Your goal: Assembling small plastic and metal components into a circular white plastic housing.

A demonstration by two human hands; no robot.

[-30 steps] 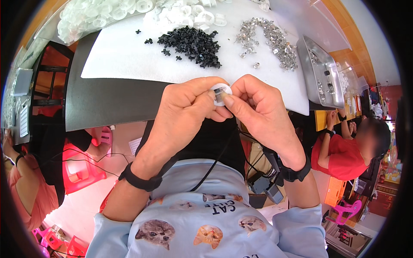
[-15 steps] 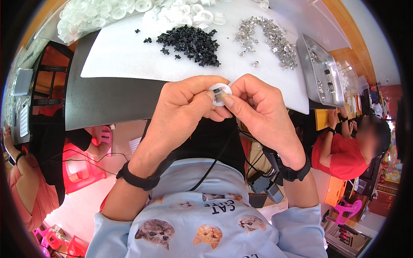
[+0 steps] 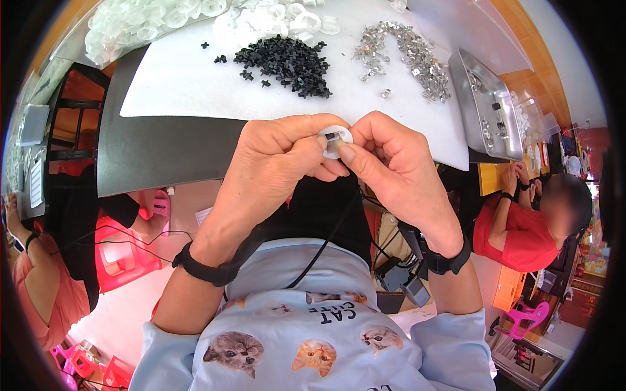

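Between my two hands is a small round white plastic part (image 3: 335,151), held up in front of the table's near edge. A dark piece and a shiny metal piece show inside it. My left hand (image 3: 283,156) pinches its left side with thumb and fingers. From the other side my right hand (image 3: 385,156) grips it, thumb pressed on its face; the fingers partly hide it. Beyond my hands lie a heap of small black cross-shaped pieces (image 3: 287,65) and a curved pile of small metal clips (image 3: 417,62) on a white sheet (image 3: 189,85).
Many white plastic parts (image 3: 150,26) are heaped at the far left. A metal tray (image 3: 473,124) with a few pieces stands at the right of the dark table (image 3: 163,156). A person in red (image 3: 521,228) sits at right; another person's arm (image 3: 39,260) is at left.
My hands stay almost in place, both still on the white part, which has tilted very slightly. At the right, the person in red has shifted their hands a little.
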